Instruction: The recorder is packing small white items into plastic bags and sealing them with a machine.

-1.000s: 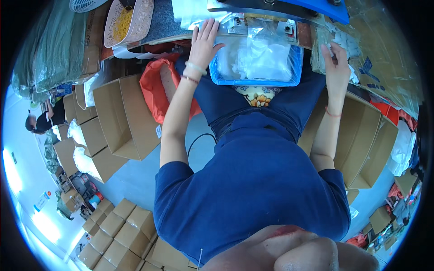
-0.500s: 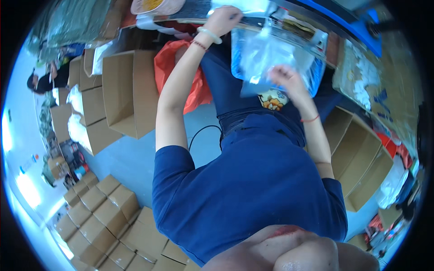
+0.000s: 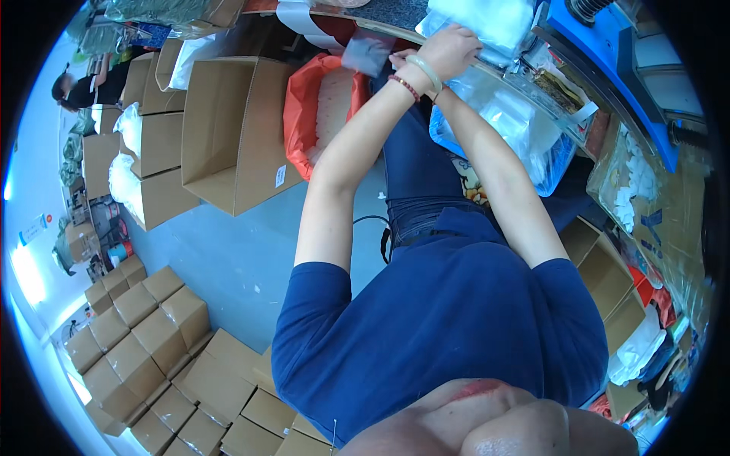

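Observation:
My left hand [image 3: 454,50] is at the bench edge, fingers bent against a stack of clear plastic bags [image 3: 487,23]. What its fingertips hold, if anything, is hidden. Crossing beneath the left wrist, my right hand [image 3: 401,61] reaches to the left, mostly covered by the left forearm. It pinches a small clear plastic bag [image 3: 366,53], blurred, above the far edge of an open red bag [image 3: 300,114] with pale contents. On my lap rests a blue tray [image 3: 559,176] holding loose clear bags [image 3: 506,114].
Close to the red bag stands an open cardboard box [image 3: 220,137]. A blue machine frame [image 3: 608,76] rises at the far right of the bench. Stacked cartons [image 3: 152,342] fill the lower left. More open boxes [image 3: 608,266] stand at my right; another person [image 3: 80,90] is at far left.
My right hand has swung left from over the blue tray to beneath my left wrist, with a small clear bag. The red bag now shows its open mouth. The whole view has shifted.

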`<state>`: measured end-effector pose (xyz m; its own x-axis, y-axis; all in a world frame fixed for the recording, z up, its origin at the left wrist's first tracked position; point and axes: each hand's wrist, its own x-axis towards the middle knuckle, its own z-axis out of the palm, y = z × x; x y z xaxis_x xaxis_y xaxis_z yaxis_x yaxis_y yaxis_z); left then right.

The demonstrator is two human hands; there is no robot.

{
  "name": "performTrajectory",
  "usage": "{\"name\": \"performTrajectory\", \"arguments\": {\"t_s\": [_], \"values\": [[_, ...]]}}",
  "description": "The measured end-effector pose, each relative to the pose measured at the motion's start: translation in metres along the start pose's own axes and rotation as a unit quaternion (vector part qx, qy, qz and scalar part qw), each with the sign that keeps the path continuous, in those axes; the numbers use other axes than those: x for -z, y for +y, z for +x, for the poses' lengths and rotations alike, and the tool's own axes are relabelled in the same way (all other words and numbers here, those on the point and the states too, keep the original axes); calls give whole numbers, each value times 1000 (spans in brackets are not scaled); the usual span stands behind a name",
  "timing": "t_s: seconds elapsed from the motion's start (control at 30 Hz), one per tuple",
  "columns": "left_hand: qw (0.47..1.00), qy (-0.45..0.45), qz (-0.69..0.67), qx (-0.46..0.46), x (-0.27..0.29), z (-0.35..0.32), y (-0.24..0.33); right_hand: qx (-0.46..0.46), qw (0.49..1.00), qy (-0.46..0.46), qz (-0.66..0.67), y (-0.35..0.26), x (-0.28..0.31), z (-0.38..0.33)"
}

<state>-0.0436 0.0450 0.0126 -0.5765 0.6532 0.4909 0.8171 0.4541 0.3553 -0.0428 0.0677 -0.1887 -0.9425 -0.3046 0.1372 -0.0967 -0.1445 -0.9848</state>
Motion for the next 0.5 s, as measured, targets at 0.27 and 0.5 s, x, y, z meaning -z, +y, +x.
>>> {"name": "performTrajectory", "arguments": {"t_s": [0.27,0.5], "values": [[981,181,13,71,11,-55,-3,-289,947,-96,-106,-148,-15,-106],[905,114,-284,296,64,-51,94,-165,964,165,-124,-289,69,-227]]}}
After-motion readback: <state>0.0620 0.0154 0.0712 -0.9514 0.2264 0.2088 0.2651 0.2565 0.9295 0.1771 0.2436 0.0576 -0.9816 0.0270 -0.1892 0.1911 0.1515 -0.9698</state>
